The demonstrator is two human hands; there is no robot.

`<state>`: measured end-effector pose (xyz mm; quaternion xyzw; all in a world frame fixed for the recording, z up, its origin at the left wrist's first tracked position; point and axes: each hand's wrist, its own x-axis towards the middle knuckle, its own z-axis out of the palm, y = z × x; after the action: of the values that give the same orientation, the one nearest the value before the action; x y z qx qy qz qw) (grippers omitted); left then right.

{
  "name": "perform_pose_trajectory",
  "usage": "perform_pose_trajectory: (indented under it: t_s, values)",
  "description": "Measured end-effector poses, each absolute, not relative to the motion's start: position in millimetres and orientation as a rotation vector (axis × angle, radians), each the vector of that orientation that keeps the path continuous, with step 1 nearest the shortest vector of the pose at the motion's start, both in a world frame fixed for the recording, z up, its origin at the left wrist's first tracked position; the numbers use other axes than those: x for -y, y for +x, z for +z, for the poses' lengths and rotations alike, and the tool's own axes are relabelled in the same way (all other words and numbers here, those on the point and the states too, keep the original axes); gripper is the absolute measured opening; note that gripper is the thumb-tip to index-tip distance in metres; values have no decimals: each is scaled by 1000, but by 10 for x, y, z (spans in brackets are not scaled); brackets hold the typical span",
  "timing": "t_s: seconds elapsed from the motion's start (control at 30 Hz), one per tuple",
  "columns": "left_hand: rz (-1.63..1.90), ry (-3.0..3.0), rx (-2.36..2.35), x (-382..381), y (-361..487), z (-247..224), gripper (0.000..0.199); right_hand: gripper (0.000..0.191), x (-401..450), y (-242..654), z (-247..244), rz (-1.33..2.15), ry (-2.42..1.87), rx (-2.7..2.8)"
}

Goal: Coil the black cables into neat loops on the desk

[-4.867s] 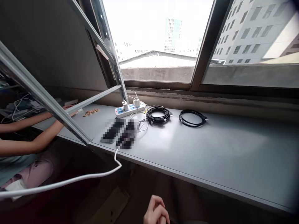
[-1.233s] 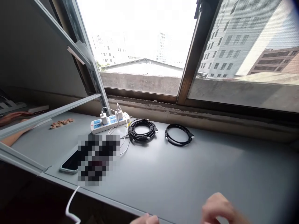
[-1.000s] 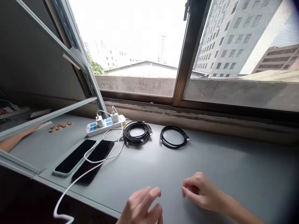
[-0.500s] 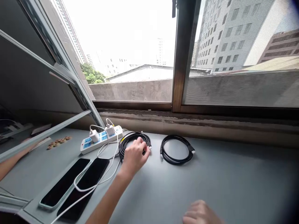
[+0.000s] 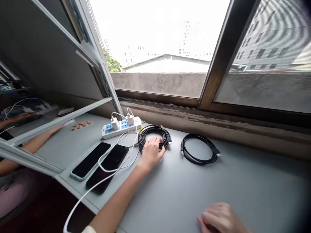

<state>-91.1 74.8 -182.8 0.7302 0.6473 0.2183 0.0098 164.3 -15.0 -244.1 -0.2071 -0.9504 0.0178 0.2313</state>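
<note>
My left hand (image 5: 152,151) is over the near edge of a thick coil of black cable (image 5: 167,133), with its fingers and thumb bent round that edge. Dark connectors with pale tips stick out at the coil's right side. To the right lies a thinner coiled black cable (image 5: 199,160), its plug ends at left and right; neither hand touches it. My right hand (image 5: 222,217) rests low on the grey table (image 5: 255,191), fingers curled in, with nothing visible in them; the frame cuts off its lower part.
A white power strip (image 5: 121,129) with two chargers stands left of the thick coil. White charging cables cross two phones, one pale-cased (image 5: 91,160) and one black (image 5: 107,170). Beyond a metal frame (image 5: 63,123), another person's arm (image 5: 41,140) is near small brown pieces (image 5: 82,125).
The camera view has tilted and shifted, so the table things appear farther right. My left hand has come down from above the thick coil onto its near edge. My right hand stays low on the table.
</note>
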Motion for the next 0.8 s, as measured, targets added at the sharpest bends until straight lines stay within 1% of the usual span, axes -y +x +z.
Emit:
perform_pose_trajectory:
  t_s: [0.17,0.3,0.47,0.63,0.8]
  values:
    - [686,2265,-1965,-785,-887,-1927,20,36,134,1648,-2414,148,-500,2567]
    - [717,2213,-2008,-828,-906,-1970,28,35,124,1653,-2437,215,-504,2526]
    - [766,2130,-2071,-867,-924,-2018,21,36,110,1665,-2446,317,-557,2499]
    - [943,2045,-2103,-865,-896,-2020,20,35,93,1662,-2397,344,-575,2459]
    - [1213,1943,-2118,-845,-906,-1980,26,35,80,1654,-2408,365,-622,2443]
